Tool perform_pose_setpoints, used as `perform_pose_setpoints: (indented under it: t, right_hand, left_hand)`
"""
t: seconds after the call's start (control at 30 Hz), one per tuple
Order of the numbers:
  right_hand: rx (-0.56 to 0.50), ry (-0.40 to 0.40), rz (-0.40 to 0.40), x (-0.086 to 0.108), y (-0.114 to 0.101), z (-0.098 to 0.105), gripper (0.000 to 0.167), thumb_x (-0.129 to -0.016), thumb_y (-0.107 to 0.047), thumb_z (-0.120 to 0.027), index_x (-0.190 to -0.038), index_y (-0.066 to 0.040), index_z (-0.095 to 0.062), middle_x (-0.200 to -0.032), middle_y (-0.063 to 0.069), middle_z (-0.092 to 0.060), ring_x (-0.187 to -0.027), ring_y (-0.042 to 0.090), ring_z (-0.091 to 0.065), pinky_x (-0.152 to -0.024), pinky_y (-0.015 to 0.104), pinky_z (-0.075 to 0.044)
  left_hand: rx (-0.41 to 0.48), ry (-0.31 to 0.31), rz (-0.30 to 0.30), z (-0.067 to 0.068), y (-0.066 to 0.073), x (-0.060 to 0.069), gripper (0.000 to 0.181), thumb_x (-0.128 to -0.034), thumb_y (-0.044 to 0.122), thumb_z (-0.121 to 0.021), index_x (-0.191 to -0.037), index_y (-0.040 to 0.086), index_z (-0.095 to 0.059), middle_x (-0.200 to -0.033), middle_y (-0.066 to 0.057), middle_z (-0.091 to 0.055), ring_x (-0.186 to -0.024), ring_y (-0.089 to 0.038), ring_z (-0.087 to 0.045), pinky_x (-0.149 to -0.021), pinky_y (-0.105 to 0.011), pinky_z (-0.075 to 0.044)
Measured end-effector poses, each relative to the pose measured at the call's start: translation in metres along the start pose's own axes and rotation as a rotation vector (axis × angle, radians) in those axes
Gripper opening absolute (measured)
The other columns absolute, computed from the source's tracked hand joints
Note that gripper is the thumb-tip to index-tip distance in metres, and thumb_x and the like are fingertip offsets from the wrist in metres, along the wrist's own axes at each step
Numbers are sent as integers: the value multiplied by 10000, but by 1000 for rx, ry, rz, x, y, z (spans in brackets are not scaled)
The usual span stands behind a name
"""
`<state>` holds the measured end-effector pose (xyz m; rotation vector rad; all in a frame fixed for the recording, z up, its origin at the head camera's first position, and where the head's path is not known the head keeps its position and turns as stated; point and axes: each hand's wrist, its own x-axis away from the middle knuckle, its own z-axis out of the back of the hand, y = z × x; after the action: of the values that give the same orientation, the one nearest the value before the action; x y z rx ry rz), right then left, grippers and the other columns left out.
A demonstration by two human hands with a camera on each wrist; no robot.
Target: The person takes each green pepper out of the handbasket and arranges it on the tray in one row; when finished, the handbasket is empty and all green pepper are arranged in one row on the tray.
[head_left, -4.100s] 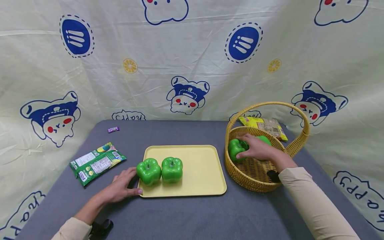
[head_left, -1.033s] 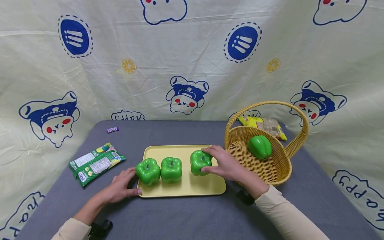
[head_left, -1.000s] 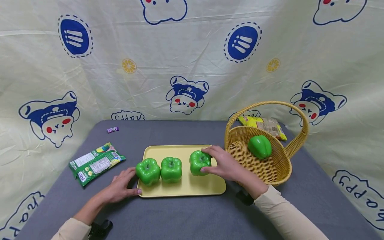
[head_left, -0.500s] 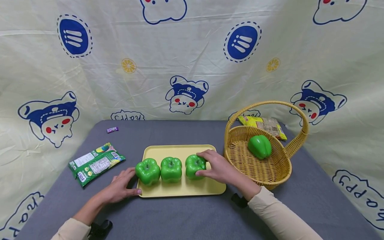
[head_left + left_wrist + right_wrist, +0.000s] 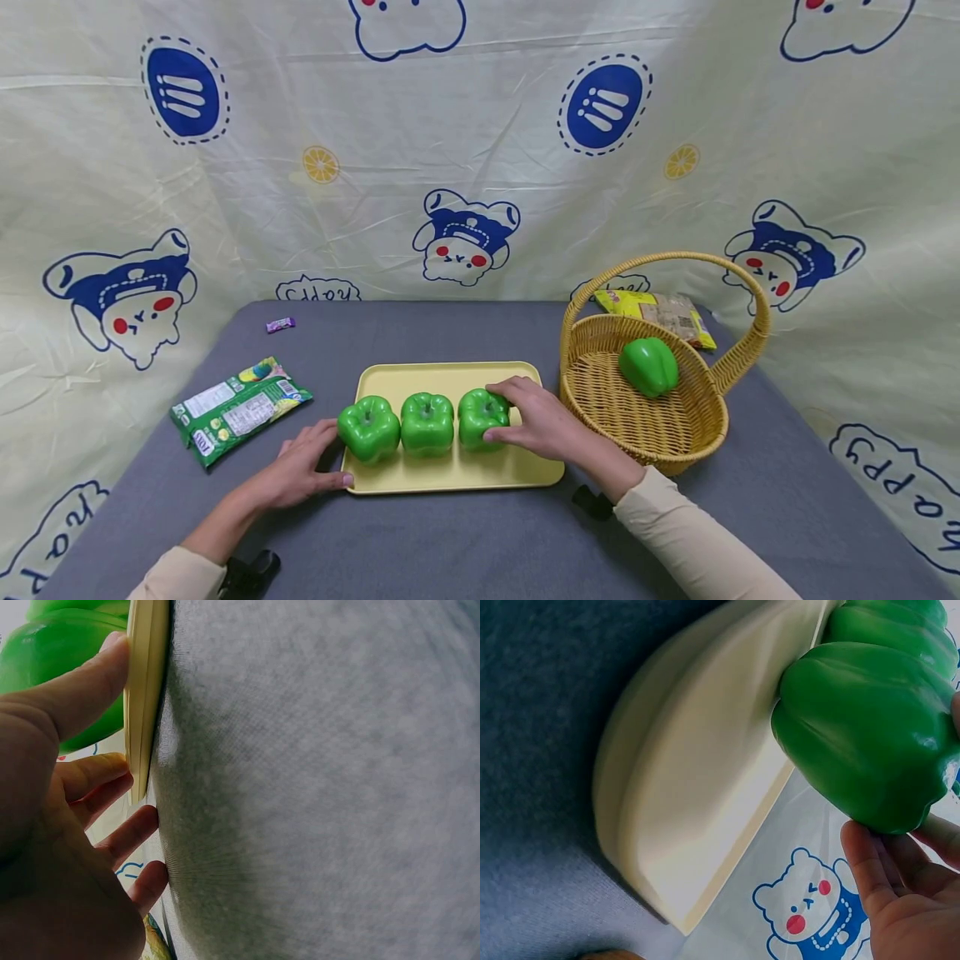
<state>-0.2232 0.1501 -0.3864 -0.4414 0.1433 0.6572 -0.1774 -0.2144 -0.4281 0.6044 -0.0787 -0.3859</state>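
On a pale yellow tray point(image 5: 517, 467), a left green bell pepper point(image 5: 369, 429) and a middle green bell pepper point(image 5: 427, 424) stand close together, stems up. My right hand point(image 5: 543, 421) holds a third green bell pepper point(image 5: 480, 418) between thumb and fingers, just right of the middle one. In the right wrist view this held pepper point(image 5: 862, 735) is over the tray; whether it rests there I cannot tell. The thumb and fingertips of my left hand point(image 5: 300, 467) touch the tray's left edge, fingers spread, as the left wrist view also shows.
A wicker basket point(image 5: 645, 450) with a tall handle stands right of the tray, holding another green bell pepper point(image 5: 648, 367). Behind it lies a yellow packet point(image 5: 675, 317). A green packet point(image 5: 240, 408) and a small purple wrapped piece point(image 5: 281, 325) lie at the left on the grey table point(image 5: 420, 550).
My right hand has taken a bell pepper from the basket to the tray, then moved it left and lowered it beside the middle one. My left hand has stayed at the tray's edge.
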Motion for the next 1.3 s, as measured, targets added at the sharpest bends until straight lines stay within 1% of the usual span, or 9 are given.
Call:
perform_pose_setpoints:
  t: [0.57,0.73,0.9,1.03,1.17,1.3]
  right_hand:
    - [-10,-10,4,-1,-2,1,702,-732,-432,-770,-1297,-83,-543,-1225,105,-591,-1145,245,-555,-929,428,-468]
    - [-26,-5,5,-1,-2,8,711,-737,-438,-765,-1297,-62,-539,-1216,109,-597,-1079,244,-580,-884,408,-484]
    - [-38,32,12,1,-1,22,696,-746,-421,-766,-1291,-51,-541,-1197,111,-603,-1015,251,-585,-825,382,-490]
    - [-10,63,15,2,0,38,687,-750,-405,-767,-1298,-57,-540,-1180,102,-602,-1010,249,-571,-816,386,-487]
    - [26,74,-8,4,3,56,688,-756,-394,-767,-1311,-62,-533,-1210,110,-592,-1047,253,-566,-847,419,-489]
    - [51,64,-61,6,5,72,690,-760,-390,-766,-1322,-71,-526,-1264,116,-573,-1081,258,-560,-882,445,-485]
  left_hand:
    - [2,9,-10,-1,0,1,739,-773,457,-718,-1339,45,-482,-1385,-183,-454,-1254,-406,-401,-899,-594,-298]
    - [0,11,-12,-1,-1,1,739,-772,454,-720,-1337,42,-483,-1381,-184,-458,-1252,-406,-403,-897,-601,-299]
    - [-2,11,-13,-1,-1,0,738,-772,454,-720,-1338,43,-483,-1381,-184,-459,-1251,-405,-404,-897,-595,-300]
    - [-4,12,-15,-1,0,0,734,-773,453,-719,-1335,44,-485,-1379,-183,-460,-1250,-404,-406,-896,-586,-302]
    - [-5,11,-15,0,0,0,736,-772,455,-718,-1335,42,-485,-1379,-185,-460,-1249,-404,-407,-896,-585,-305]
    - [-6,4,-10,0,0,0,747,-770,464,-717,-1342,44,-480,-1385,-187,-455,-1254,-409,-404,-902,-597,-303]
